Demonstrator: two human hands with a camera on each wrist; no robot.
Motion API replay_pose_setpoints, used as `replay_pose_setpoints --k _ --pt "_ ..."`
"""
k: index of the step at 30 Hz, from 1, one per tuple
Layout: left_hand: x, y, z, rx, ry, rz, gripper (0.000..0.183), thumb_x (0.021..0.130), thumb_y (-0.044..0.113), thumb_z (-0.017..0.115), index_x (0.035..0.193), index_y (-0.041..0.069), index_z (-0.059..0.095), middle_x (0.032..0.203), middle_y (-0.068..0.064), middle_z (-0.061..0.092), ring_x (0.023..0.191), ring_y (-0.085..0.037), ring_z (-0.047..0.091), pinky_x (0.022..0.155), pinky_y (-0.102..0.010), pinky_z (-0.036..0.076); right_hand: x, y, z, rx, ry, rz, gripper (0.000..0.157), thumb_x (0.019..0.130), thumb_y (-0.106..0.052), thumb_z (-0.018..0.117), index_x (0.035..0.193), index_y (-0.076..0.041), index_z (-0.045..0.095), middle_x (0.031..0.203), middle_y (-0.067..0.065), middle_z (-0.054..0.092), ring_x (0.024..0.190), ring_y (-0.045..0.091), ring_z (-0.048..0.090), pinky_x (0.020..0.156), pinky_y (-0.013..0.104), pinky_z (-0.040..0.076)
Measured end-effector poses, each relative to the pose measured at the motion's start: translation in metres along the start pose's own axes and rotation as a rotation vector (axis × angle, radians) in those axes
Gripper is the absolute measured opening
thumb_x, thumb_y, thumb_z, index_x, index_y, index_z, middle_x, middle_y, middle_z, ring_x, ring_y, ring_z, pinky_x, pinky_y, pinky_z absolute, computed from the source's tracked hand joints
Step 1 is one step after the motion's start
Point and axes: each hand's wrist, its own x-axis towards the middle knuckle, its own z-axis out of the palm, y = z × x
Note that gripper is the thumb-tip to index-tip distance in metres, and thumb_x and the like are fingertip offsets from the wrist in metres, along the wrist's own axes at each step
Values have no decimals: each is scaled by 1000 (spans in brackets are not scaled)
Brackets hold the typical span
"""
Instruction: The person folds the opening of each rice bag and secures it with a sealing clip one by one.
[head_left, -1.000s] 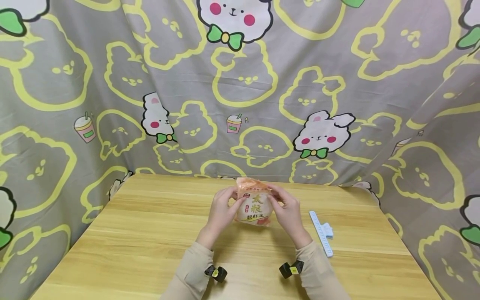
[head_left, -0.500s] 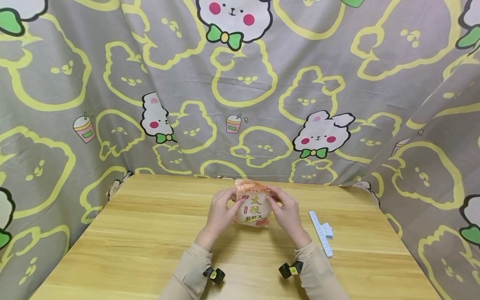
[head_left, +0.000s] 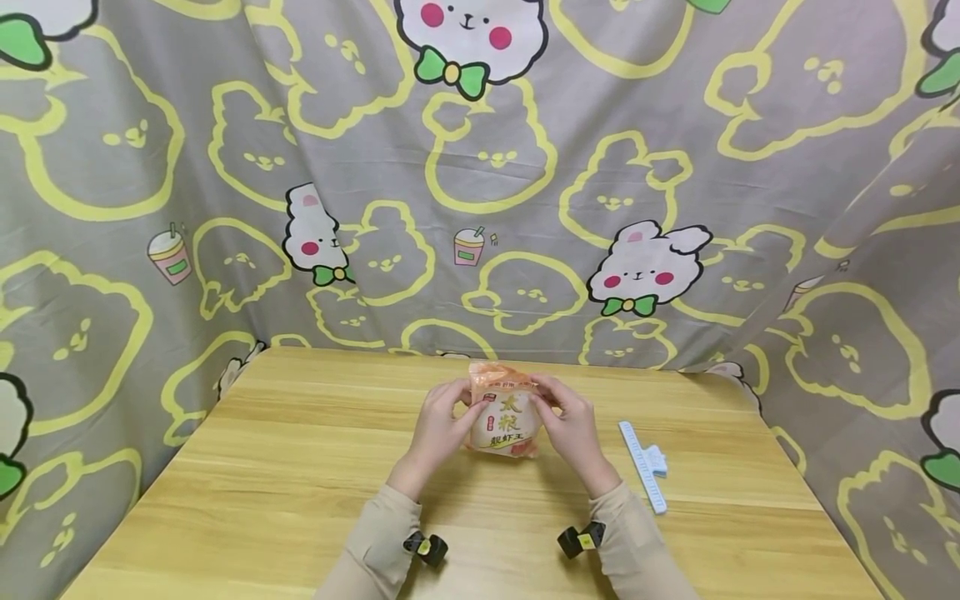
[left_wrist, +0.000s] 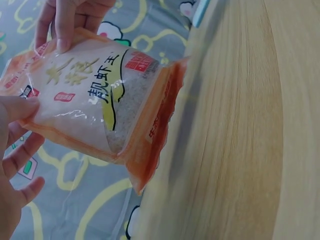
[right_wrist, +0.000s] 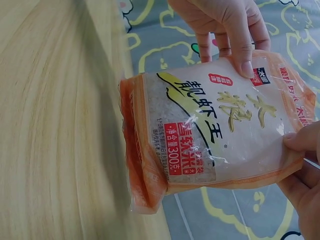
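Observation:
A small bag of rice (head_left: 504, 421), white with orange edges and printed lettering, is held upright over the middle of the table by both hands. My left hand (head_left: 444, 421) pinches its left side, thumb on the printed front and fingers behind. On the opposite side my right hand (head_left: 568, 419) grips it the same way. In the left wrist view the bag (left_wrist: 95, 90) shows grains through a clear window near its lower orange seal. The right wrist view shows the bag's front (right_wrist: 220, 125) with its red label. The seal hangs close over the tabletop.
A light blue sealing clip (head_left: 643, 467), long and ruler-like, lies on the wooden table (head_left: 300, 467) to the right of my right hand. Behind the table hangs a grey curtain (head_left: 510, 183) with cartoon prints. Black wrist cameras sit on both sleeves.
Both hands have lowered the bag slightly and drawn it a little to the left, still gripping its sides. The clip lies where it was.

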Motion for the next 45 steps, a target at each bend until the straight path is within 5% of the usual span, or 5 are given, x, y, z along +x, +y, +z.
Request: replay_pose_setpoints --k 15,31,45 --pt "0 -3 1 3 -25 -14 19 80 15 79 89 12 63 73 2 65 77 -14 62 87 -41 49 -2 4 1 -21 -20 -34 32 77 11 72 108 0 69 84 13 73 69 21 68 68 16 55" --pt "0 -6 0 20 -59 -24 20 80 15 79 84 12 59 71 2 64 75 -16 61 83 -40 50 -4 6 3 -35 -51 -3 32 79 11 71 108 -1 70 86 13 73 70 20 68 66 24 58" --pt "0 -7 -1 -9 -102 -43 23 82 17 79 83 14 55 70 4 61 69 -19 60 67 -28 46 -6 7 3 -39 -74 16 33 78 10 72 109 -2 69 87 12 74 73 20 69 68 26 58"
